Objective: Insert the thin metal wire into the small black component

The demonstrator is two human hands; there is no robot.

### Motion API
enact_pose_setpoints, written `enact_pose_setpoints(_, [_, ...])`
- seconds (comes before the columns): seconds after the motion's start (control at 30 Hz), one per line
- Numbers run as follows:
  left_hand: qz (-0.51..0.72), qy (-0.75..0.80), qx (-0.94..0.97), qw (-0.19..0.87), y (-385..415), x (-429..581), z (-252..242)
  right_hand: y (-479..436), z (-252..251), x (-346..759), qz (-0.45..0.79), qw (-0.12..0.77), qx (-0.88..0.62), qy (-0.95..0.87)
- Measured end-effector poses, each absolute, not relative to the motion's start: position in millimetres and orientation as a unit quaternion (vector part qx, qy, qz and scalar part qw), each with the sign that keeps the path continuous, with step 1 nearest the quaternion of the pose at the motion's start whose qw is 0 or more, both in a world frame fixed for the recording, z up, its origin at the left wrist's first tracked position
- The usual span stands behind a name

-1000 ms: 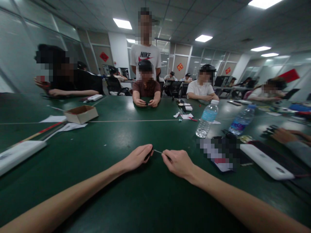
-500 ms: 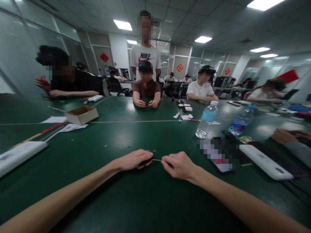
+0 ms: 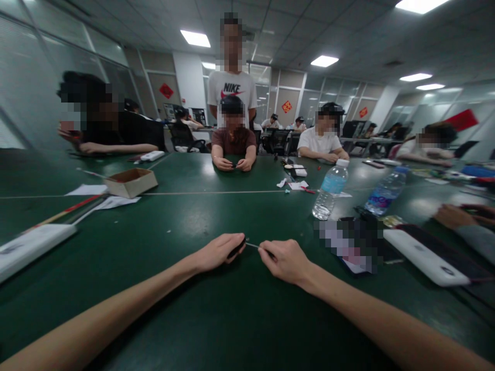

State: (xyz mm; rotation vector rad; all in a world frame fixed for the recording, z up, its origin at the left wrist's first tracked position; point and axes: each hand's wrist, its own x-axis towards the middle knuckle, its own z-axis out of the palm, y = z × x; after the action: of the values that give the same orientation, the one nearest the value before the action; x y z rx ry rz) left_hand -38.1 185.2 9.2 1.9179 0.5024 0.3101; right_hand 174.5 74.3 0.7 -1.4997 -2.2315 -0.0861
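My left hand (image 3: 222, 251) is closed round a small black object (image 3: 235, 249), mostly covered by the fingers, so its kind does not show. Opposite it, my right hand (image 3: 285, 260) is closed in a pinch on a tool with a thin metal shaft (image 3: 252, 245), which looks like a screwdriver; its handle is hidden in the fist. The shaft bridges the small gap between the hands and its tip reaches the edge of the black object. Both hands are just over the dark green table (image 3: 185, 319).
On the right are a water bottle (image 3: 330, 190), a second bottle (image 3: 386, 191), a white power bank-like block (image 3: 425, 257) and a co-worker's hands (image 3: 456, 215). A cardboard box (image 3: 131, 183) and a white device (image 3: 38, 250) lie left. Several people sit around; one stands (image 3: 232, 82).
My left hand has risen slightly and tilted the black object more upright. The shaft now slants up toward the left instead of lying nearly level. My right hand has barely shifted.
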Motion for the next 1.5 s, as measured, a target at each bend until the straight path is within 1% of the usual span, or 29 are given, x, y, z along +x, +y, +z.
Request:
enact_pose_setpoints(0.23, [0.143,0.221,0.809,0.526,184,-40,8,75,-1,177,-0.048,0.224,-0.536,-0.813])
enact_pose_setpoints(0.3, [0.189,0.235,0.793,0.53,187,-40,6,75,-1,177,-0.046,0.219,-0.519,-0.825])
enact_pose_setpoints(0.37, [0.271,0.26,0.75,0.544,192,-39,3,75,0,177,-0.036,0.221,-0.501,-0.836])
enact_pose_setpoints(0.47, [0.367,0.278,0.666,0.588,200,-37,-3,76,2,176,0.001,0.27,-0.521,-0.809])
enact_pose_setpoints(0.57, [0.39,0.279,0.603,0.638,206,-37,-10,78,2,178,0.045,0.34,-0.572,-0.745])
enact_pose_setpoints(0.67, [0.401,0.272,0.549,0.681,209,-37,-14,80,3,177,0.064,0.369,-0.583,-0.721])
enact_pose_setpoints(0.87, [0.455,0.216,0.481,0.718,212,-36,-16,95,3,138,0.049,0.327,-0.524,-0.785])
enact_pose_setpoints(0.97, [0.475,0.205,0.451,0.727,215,-37,-18,110,1,112,0.046,0.308,-0.525,-0.792])
enact_pose_setpoints(1.17, [0.495,0.199,0.388,0.752,223,-39,-22,124,0,100,0.09,0.282,-0.529,-0.795])
enact_pose_setpoints(1.27, [0.478,0.209,0.38,0.764,225,-40,-22,118,5,103,0.131,0.318,-0.528,-0.776])
enact_pose_setpoints(1.37, [0.466,0.206,0.408,0.757,223,-40,-21,114,10,104,0.155,0.387,-0.546,-0.726])
enact_pose_setpoints(1.5, [0.43,0.197,0.503,0.723,213,-36,-17,120,6,110,0.195,0.482,-0.569,-0.636])
